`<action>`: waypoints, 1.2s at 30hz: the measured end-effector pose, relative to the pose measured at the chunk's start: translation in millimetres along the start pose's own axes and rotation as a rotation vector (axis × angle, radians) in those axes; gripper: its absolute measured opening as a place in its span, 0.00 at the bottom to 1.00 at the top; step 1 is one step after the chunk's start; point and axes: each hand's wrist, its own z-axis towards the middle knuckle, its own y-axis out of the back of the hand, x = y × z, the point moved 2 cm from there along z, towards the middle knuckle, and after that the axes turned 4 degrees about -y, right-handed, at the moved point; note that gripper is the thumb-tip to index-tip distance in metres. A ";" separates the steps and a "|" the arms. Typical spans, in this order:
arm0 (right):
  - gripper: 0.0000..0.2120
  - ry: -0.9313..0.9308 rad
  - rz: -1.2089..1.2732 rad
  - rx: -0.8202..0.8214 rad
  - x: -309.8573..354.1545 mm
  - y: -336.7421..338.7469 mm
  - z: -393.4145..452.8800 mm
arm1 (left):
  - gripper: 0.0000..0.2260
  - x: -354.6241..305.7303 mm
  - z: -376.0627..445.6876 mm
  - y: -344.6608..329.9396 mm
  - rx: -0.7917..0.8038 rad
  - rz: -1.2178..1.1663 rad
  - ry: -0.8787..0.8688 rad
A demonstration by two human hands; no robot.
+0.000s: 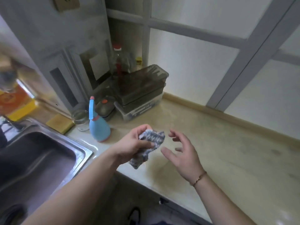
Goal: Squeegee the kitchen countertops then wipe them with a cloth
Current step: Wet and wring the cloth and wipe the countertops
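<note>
**Both hands meet at the cloth, just right of the sink**

Left hand has its fingers and thumb curled round a bunched blue-and-white cloth, holding it in the air above the countertop, a little to the right of the sink. Right hand hangs beside the cloth with fingers spread and loosely bent, gripping nothing and not touching the fabric.

By the look of it, the wiping stage is about to begin. To do it well, the free hand should probably take a loose edge and shake the wad out into a flat pad, since a crumpled ball only smears. Damp-looking patches show on the stone below the hands, so flat, overlapping strokes drawn toward the sink would carry moisture off the edge. Beyond the sink's right rim stand a blue spray bottle and a glass jar; strokes should stop short of them or go round.
</note>
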 end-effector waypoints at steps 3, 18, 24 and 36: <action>0.47 -0.002 -0.071 0.200 14.7 -29.4 9.5 | 0.15 -18.9 -1.9 -2.3 0.110 0.074 -0.096; 0.31 -0.359 1.103 0.145 -8.5 -1.7 23.5 | 0.16 3.6 -6.7 67.4 -0.059 0.393 0.073; 0.43 -0.477 0.926 0.173 -8.2 -23.6 16.9 | 0.35 12.2 1.2 51.5 0.085 -0.447 0.045; 0.17 -0.374 0.306 -0.174 -42.8 -22.5 30.1 | 0.16 16.0 -11.3 96.4 -0.131 0.405 0.348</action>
